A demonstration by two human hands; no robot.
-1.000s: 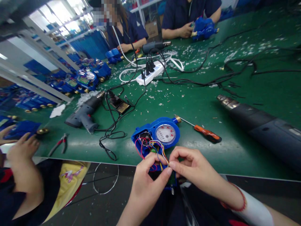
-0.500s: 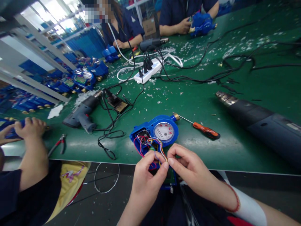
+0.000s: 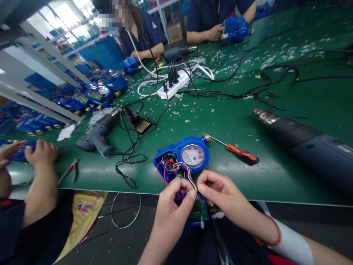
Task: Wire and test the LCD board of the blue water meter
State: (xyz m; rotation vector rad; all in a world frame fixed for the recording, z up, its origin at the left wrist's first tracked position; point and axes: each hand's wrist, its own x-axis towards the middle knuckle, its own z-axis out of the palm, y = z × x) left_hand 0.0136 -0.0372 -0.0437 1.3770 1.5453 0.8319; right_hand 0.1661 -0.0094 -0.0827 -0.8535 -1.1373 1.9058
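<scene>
A blue water meter (image 3: 176, 144) with a round dial lies at the table's near edge, its side compartment uncovered. From that compartment thin coloured wires (image 3: 189, 172) run down to a green circuit board (image 3: 202, 208) in a blue cover below the edge. My left hand (image 3: 174, 206) pinches the wires between thumb and index finger, just above the board. Close on its right, my right hand (image 3: 223, 189) is closed, thumb and index fingertip pressed together at the same wires. The exact spot under the fingertips is partly hidden.
An orange-handled screwdriver (image 3: 242, 154) lies right of the meter. Heat guns (image 3: 311, 141) rest right and left, pliers (image 3: 70, 171) at left. A white power strip (image 3: 175, 84) with tangled cords stands behind. A neighbour's hands (image 3: 41, 152) work at left; other people sit opposite.
My hands have drawn slightly apart, and more of the circuit board shows below the wires. At left, the neighbour's hands have shifted. The meter has stayed nearly in place.
</scene>
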